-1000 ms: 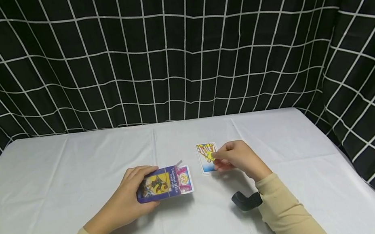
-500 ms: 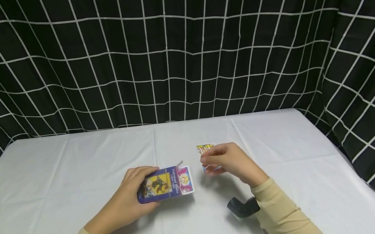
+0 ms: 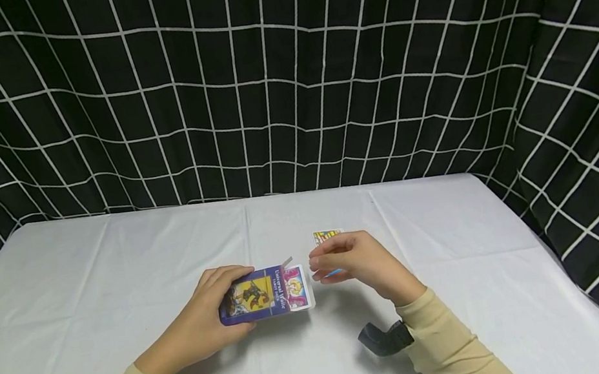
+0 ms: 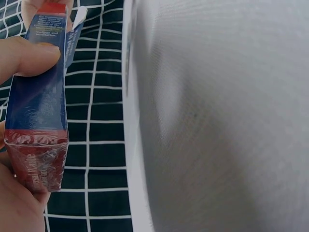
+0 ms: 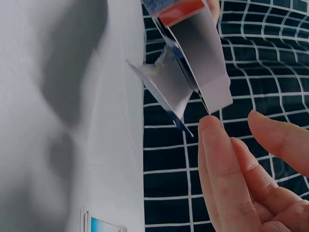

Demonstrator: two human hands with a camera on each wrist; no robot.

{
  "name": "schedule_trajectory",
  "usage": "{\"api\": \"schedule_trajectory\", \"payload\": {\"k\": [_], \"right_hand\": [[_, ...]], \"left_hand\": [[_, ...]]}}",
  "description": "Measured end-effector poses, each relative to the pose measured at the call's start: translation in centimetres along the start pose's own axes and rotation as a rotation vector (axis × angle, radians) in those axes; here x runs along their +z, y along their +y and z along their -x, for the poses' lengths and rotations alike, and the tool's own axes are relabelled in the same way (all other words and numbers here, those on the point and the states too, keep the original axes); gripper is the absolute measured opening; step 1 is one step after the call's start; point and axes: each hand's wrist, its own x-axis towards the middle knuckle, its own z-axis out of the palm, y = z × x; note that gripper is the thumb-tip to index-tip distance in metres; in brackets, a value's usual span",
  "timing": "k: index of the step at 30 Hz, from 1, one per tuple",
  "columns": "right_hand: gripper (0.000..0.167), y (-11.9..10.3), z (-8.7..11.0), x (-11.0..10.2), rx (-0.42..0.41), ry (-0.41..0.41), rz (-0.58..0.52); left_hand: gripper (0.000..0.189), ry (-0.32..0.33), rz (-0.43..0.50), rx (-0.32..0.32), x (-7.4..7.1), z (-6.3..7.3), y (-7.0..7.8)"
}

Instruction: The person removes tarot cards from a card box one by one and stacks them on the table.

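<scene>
fingers of the left hand (image 3: 204, 325) curl round the tarot box (image 3: 252, 298) above the surface (image 3: 90, 279) in the head view, a pink-pictured card (image 3: 295, 288) poking from its open end; the right hand (image 3: 361, 262) is near that end, partly hiding another card (image 3: 326, 236) on the surface. we judge that a careless tilt could spill cards, and too hard a squeeze could buckle the carton. the left wrist view gives us what the head view hides: the thumb (image 4: 36, 57) pressed on the narrow side, and wrinkled clear film on the end (image 4: 36, 166), which might slip. in the right wrist view we find the right hand's fingers straight, nothing visibly held; whether a fingertip touches the opening's edge we cannot tell. here the flap (image 5: 166, 89) shows far more fully, and could snag a card.
</scene>
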Motion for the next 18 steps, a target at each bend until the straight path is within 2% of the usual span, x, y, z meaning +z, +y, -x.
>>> {"api": "schedule_trajectory", "payload": {"k": [10,18], "right_hand": [[0.035,0.06,-0.14,0.51,0.006,-0.023,0.009],[0.033,0.2,-0.06,0.96,0.023,-0.039,0.027]], "left_hand": [[0.076,-0.003,0.006,0.002,-0.13,0.02,0.22],[0.077,-0.01,0.007,-0.003,-0.01,0.04,0.12]]}}
